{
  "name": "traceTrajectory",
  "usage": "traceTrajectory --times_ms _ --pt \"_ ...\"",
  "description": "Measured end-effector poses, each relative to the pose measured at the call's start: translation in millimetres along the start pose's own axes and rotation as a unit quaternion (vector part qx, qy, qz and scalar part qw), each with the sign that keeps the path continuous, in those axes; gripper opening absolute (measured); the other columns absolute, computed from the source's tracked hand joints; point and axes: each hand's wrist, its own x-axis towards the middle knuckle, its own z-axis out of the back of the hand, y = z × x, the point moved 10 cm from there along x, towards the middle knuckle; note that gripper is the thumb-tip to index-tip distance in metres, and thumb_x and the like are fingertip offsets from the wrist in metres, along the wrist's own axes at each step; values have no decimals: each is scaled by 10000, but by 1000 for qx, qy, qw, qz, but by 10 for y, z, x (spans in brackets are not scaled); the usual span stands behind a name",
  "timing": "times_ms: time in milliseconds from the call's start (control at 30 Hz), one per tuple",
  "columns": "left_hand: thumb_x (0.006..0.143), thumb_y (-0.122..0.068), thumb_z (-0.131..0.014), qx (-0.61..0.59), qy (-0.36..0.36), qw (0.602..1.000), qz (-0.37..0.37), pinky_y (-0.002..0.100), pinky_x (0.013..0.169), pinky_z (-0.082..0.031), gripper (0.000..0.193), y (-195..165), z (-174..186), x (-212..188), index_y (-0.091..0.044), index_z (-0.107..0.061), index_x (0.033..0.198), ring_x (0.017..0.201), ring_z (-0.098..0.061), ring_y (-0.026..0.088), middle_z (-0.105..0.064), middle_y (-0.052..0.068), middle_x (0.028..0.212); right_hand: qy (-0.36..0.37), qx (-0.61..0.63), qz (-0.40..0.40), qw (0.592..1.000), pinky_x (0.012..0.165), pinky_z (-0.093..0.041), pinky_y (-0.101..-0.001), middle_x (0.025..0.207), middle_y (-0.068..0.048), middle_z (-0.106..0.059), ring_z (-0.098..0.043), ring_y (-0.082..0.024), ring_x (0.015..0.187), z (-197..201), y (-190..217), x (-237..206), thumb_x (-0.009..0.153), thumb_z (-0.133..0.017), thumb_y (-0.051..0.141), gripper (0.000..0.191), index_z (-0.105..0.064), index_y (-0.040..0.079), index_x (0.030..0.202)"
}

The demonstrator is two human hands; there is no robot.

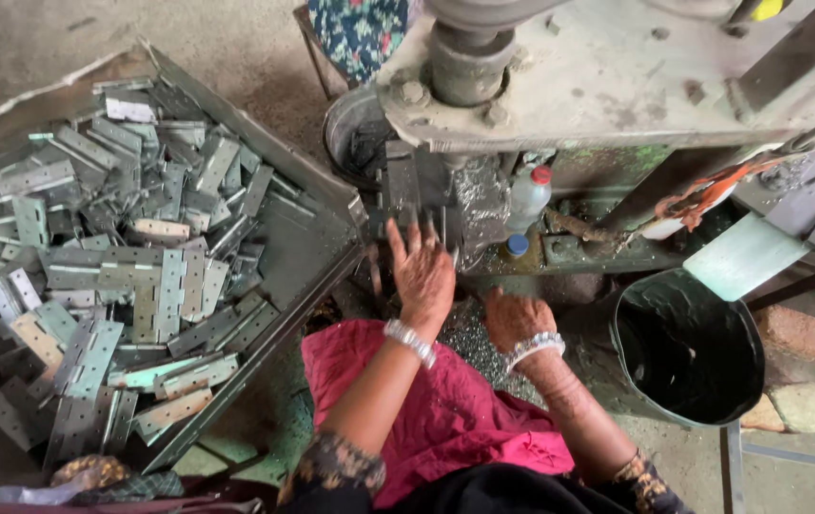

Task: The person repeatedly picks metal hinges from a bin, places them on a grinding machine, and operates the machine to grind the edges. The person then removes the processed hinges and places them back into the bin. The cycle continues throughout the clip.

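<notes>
Under the press head: we saw the left hand [422,271] raised with its fingers spread wide, fingertips touching the dark metal pieces [414,195] stacked at the machine's work bed.
Left hand state: open and flat, palm down, gripping nothing that we could see; a pale beaded bracelet [410,342] sat on the wrist.
Right hand: the right hand [515,319] lay lower and just to the right, knuckles up, fingers curled down onto a bed of small metal scraps [464,335]; whether it held anything we could not tell (the fingertips were hidden).
Right wrist: it wore a second bracelet [536,346] of the same kind.
Machine: the grey press [607,76] stood above both hands, its round ram [464,57] directly over the dark pieces.
Bottle: 1 small clear bottle with a red cap [529,195] stood just right of the work bed.
Tray: a large metal tray [307,224] at the left held a heap of grey hinges [112,276].
Bucket: a black bucket [688,347] stood to the right, near the right forearm.
Lap: a pink cloth [445,409] covered it.
</notes>
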Motion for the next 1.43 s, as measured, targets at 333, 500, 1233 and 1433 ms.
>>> traceTrajectory --times_ms 333,500,1233,1433 --pt "1026 -256 -516 83 131 988 16 647 1239 34 378 -81 -200 336 -59 -739 1259 1494 -389 354 -582 208 1465 75 129 -158 976 655 -552 -462 817 -139 -731 -727 -317 761 -651 -112 -458 975 -561 439 432 -541 88 1226" --pt "958 -320 -504 20 7 999 37 647 1203 5 492 -11 -82 154 -28 -672 1317 1486 -346 345 -526 143 1493 49 189 -184 963 592 -535 -507 748 -153 -718 -713 -375 692 -915 -86 -555 967 -583 439 344 -543 108 1052" --pt "932 -294 -552 -42 -53 996 51 678 1200 -7 455 144 -124 315 -83 -704 1305 1418 -408 336 -562 84 1481 93 298 -214 926 746 -552 -552 925 -200 -745 -715 -430 876 -951 -214 -417 915 -631 543 455 -666 114 1062" --pt "1013 -203 -559 90 128 987 33 687 1229 2 299 187 -329 613 -114 -755 1220 1540 -324 330 -587 89 1467 151 250 -195 936 830 -569 -530 973 -208 -746 -727 -407 955 -734 -403 -188 937 -608 568 494 -672 96 1068"
